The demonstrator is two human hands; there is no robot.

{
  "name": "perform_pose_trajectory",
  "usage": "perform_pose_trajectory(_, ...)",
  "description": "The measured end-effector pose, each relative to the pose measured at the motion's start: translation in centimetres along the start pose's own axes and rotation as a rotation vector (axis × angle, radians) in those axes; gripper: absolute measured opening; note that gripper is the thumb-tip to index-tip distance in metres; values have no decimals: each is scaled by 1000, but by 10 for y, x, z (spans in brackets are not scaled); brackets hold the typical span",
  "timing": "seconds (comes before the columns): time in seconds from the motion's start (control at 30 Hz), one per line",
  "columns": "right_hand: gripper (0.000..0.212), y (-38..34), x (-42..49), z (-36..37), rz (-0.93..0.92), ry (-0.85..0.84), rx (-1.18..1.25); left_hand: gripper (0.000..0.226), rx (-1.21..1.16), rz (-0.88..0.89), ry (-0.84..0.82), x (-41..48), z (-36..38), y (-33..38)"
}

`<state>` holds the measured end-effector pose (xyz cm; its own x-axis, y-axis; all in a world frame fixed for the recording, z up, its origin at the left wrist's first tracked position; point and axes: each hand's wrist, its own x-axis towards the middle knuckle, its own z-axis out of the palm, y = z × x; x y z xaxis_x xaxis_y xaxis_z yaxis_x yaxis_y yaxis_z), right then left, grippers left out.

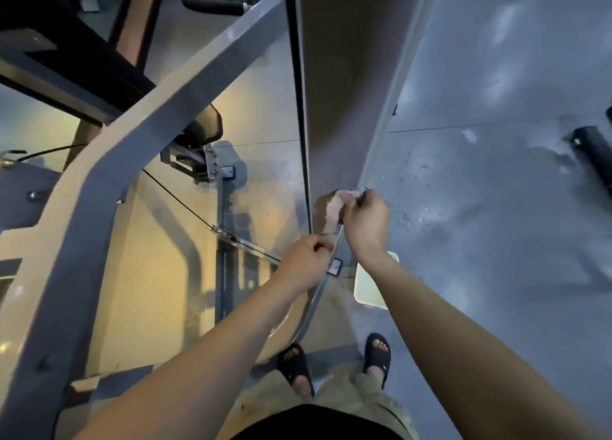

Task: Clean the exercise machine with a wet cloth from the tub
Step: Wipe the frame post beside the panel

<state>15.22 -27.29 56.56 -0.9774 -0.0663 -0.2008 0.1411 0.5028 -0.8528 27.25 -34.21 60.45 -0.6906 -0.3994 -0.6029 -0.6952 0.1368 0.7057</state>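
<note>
I look straight down a grey exercise machine. Its tall shroud panel [344, 108] runs down the middle of the view. My right hand [366, 222] grips a pale pink cloth [334, 207] and holds it against the panel's lower right edge. My left hand [306, 260] is curled around the panel's thin metal edge rail [318, 294] just below the cloth. A white tub [367, 290] stands on the floor under my right wrist, partly hidden by my forearm.
A thick grey frame beam [139, 161] crosses diagonally at left, with a black cable [178, 197] and a padded seat [205, 128] beneath it. A black roller [592, 154] lies at the right edge. My sandalled feet [334, 363] stand on grey floor [496, 241].
</note>
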Motion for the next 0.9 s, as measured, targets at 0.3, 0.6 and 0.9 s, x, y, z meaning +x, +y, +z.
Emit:
perform_pose_trajectory(0.3, 15, 5, -6, -22, -68, -33, -153, 28, 84, 80, -63, -6, 8, -2)
perform_pose_trajectory(0.6, 30, 50, -40, -40, 125, -204, 212, 28, -42, 259, 90, -6, 29, -4)
perform_pose_trajectory(0.9, 48, 73, -46, -54, 238, -568, 603, 20, -122, 236, 139, 9, 41, -1)
